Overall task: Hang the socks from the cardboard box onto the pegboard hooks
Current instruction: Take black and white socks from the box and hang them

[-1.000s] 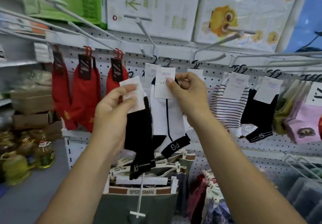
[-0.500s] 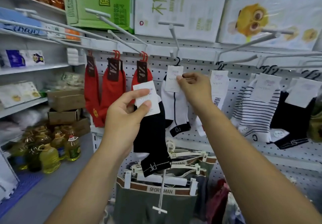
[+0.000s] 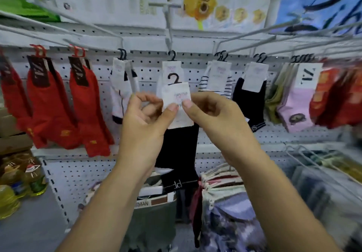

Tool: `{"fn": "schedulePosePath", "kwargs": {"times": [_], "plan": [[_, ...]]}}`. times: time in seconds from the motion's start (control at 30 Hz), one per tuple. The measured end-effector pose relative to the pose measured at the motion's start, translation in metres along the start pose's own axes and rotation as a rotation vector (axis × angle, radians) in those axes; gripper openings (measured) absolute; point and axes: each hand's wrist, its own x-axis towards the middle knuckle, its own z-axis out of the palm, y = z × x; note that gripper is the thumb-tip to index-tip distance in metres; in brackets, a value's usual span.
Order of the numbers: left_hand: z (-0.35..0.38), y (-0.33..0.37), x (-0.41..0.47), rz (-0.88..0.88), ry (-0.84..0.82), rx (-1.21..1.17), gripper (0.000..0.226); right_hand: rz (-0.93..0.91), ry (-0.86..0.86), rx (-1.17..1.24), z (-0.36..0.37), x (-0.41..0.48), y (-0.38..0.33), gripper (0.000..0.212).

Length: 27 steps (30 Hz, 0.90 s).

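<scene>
**Q:** What do the two hands hold?

**A:** One pair of black socks [image 3: 176,149], taken by its white paper card [image 3: 176,93]. The left hand [image 3: 145,118] pinches the card's left edge between thumb and curled fingers. The right hand [image 3: 213,114] pinches the right edge, with its thumb pressed flat on the card's face. Both grips are closed on the card, and the socks hang free below it.

**Q:** Where is the pair relative to the pegboard [image 3: 150,65]?

**A:** It is in front of the board's middle, below its top edge. The pair's own black hanger [image 3: 173,79] stands upright above the card and is looped over nothing. It lies in front of the white-carded pair [image 3: 173,67], which hangs from the centre wire hook [image 3: 168,36].

**Q:** What else hangs along the top edge?

**A:** Red socks [image 3: 47,104] hang toward the left edge, with a white pair [image 3: 119,94] next to them. Right of centre are a striped pair [image 3: 215,83], a second black pair [image 3: 248,104] and a pink pair [image 3: 293,106] near the right edge. Each hangs from its own wire hook.

**Q:** And below the board's lower edge?

**A:** Clipped garments [image 3: 221,185] are ranked under the hands. Bottles of yellow oil [image 3: 31,175] stand at the lower left. Motion blur hides any finer detail.
</scene>
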Motion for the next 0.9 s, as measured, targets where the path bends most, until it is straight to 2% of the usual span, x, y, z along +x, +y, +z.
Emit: {"fn": "schedulePosePath", "kwargs": {"times": [0.13,0.2,0.33,0.47,0.6,0.77,0.9], "plan": [[0.057,-0.007,-0.01,-0.095,-0.034,0.005,0.019,-0.037,0.049,0.022,-0.053,-0.009,0.02,0.013],[0.082,-0.011,-0.009,-0.104,-0.019,0.102,0.015,-0.041,0.09,0.045,-0.08,-0.01,0.03,0.01],[0.124,-0.016,0.002,0.046,0.077,0.354,0.018,0.022,0.203,0.065,-0.131,-0.002,0.049,0.007],[0.153,-0.013,0.024,0.25,0.166,0.497,0.041,0.019,0.289,0.018,-0.175,0.02,0.06,0.011],[0.174,-0.014,0.043,0.289,0.164,0.515,0.044,-0.028,0.272,-0.025,-0.199,0.054,0.059,0.022],[0.18,-0.021,0.048,0.31,0.181,0.502,0.041,-0.122,0.204,-0.071,-0.207,0.09,0.058,0.022],[0.174,-0.019,0.043,0.295,0.125,0.531,0.041,-0.12,0.153,-0.113,-0.204,0.099,0.071,0.02]]}}
